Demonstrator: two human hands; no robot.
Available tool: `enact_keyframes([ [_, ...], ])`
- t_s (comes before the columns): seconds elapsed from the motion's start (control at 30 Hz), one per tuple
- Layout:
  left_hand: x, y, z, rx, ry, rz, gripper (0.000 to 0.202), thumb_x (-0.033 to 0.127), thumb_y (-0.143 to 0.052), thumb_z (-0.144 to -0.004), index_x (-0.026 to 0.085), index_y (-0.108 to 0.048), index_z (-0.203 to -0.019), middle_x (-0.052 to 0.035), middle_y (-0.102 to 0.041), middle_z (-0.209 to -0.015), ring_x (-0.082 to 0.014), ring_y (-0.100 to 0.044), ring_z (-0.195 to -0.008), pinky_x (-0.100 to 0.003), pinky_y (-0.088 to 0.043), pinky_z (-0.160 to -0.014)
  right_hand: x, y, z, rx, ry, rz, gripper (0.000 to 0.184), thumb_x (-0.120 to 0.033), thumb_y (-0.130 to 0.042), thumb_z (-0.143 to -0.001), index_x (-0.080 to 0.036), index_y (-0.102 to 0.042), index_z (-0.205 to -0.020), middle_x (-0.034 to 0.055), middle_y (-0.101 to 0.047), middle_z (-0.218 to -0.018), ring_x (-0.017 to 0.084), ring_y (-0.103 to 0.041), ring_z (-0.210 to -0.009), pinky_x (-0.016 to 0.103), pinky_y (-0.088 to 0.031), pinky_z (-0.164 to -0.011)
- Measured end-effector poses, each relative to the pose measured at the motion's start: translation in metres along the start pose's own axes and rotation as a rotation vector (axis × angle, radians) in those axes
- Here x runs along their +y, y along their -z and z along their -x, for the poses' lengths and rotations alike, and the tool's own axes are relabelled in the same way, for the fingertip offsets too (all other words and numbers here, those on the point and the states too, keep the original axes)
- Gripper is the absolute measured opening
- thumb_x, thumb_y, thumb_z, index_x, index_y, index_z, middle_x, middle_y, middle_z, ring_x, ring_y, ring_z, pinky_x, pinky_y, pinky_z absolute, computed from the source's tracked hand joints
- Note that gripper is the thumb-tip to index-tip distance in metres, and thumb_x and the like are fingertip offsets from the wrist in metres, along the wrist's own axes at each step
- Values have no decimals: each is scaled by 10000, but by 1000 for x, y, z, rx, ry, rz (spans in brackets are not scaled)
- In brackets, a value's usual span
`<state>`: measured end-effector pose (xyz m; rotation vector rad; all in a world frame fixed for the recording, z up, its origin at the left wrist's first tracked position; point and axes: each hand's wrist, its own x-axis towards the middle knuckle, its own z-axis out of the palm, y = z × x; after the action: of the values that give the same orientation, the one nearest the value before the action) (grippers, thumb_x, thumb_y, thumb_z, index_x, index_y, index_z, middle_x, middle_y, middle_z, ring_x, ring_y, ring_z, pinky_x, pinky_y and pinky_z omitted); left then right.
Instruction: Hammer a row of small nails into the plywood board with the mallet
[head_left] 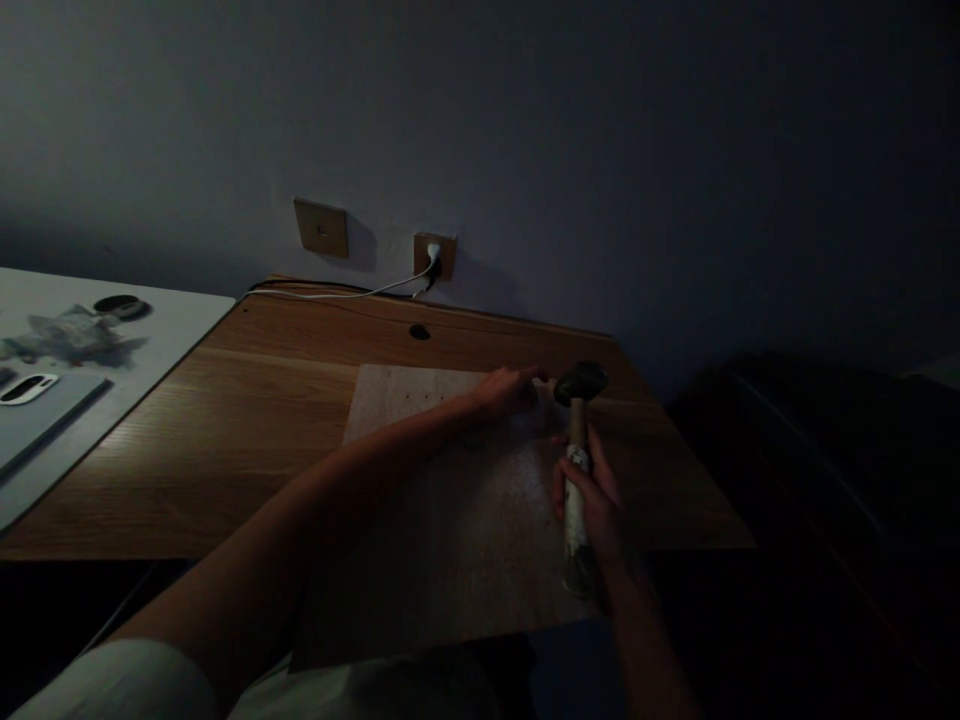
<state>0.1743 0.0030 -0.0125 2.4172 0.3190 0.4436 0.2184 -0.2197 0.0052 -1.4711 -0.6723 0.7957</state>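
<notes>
My right hand (592, 490) is wrapped around the pale, worn handle of a hammer (575, 500). The dark hammer head points away from me, over the far right part of a thin wooden board (450, 560). Near the board's far right corner, my left hand (510, 390) is low over the surface with its fingers curled together. Whatever may be between those fingertips is too dark and small to make out. To the left of that hand, a short row of small dark marks (426, 396) shows on the board, perhaps nail heads.
The board lies on a wooden desk (247, 400) and overhangs its front edge. A white table (180, 310) adjoins at left, bearing a crumpled plastic bag (79, 335), a dark round object (120, 305) and a flat grey item (52, 415). Cables run to a wall socket (446, 257).
</notes>
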Motion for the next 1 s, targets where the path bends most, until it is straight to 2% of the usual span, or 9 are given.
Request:
enact_keyframes([
  [0.1,0,0,1,-6,-15,5,489,139,-634,-878,208,-545,-1354,-35,-776,-1076,-192,-732,-1012,-262,-526,-873,1,-3,-1,-27,-1,29,416,-401,-673,-867,-269,-573,-1249,-99,-497,-525,95,-410,-374,199,-348,-344],
  [0.3,2,2,3,4,-6,-2,487,145,-651,-873,205,-550,-1346,-52,-774,-1089,-205,-733,-1020,-278,-532,-880,3,-5,2,-23,-14,56,444,-398,-671,-857,-251,-579,-1265,-99,-503,-506,91,-391,-354,197,-340,-335],
  [0.6,0,3,1,-20,-2,42,461,158,-689,-855,186,-584,-1303,-46,-770,-1103,-190,-725,-1041,-240,-510,-862,1,-6,5,-12,-11,72,526,-387,-662,-850,-249,-555,-1346,-104,-484,-507,97,-397,-365,200,-358,-339],
  [0.67,-2,6,-1,-51,-14,78,448,144,-689,-840,176,-600,-1278,-39,-775,-1074,-175,-728,-1015,-219,-508,-841,0,-6,5,-5,-12,87,562,-395,-676,-830,-250,-551,-1358,-91,-531,-574,92,-411,-378,206,-370,-340],
  [0.73,-3,15,-2,-58,-29,80,401,126,-670,-829,175,-632,-1225,-32,-774,-1069,-167,-725,-1006,-208,-505,-831,-1,-6,6,8,-18,91,653,-396,-701,-796,-264,-514,-1408,-78,-573,-665,92,-439,-401,212,-385,-339],
  [0.8,-4,31,0,-46,-67,48,334,116,-643,-829,173,-665,-1157,-30,-771,-1053,-161,-723,-977,-209,-500,-819,-2,-8,6,26,-16,76,671,-397,-705,-788,-260,-500,-1412,-82,-558,-654,96,-438,-403,212,-372,-335],
  [0.87,-2,51,5,-75,-116,2,275,110,-637,-825,169,-693,-1088,-26,-768,-991,-149,-717,-900,-209,-490,-778,-3,-8,6,44,-4,60,553,-398,-683,-813,-250,-544,-1327,-96,-506,-561,101,-417,-386,205,-346,-340],
  [1.0,10,81,25,-285,-137,-79,183,123,-675,-803,192,-723,-965,1,-745,-841,-130,-673,-728,-212,-451,-655,-3,-6,3,40,-9,24,337,-382,-656,-836,-257,-591,-1142,-88,-512,-495,98,-408,-360,198,-313,-349],
])
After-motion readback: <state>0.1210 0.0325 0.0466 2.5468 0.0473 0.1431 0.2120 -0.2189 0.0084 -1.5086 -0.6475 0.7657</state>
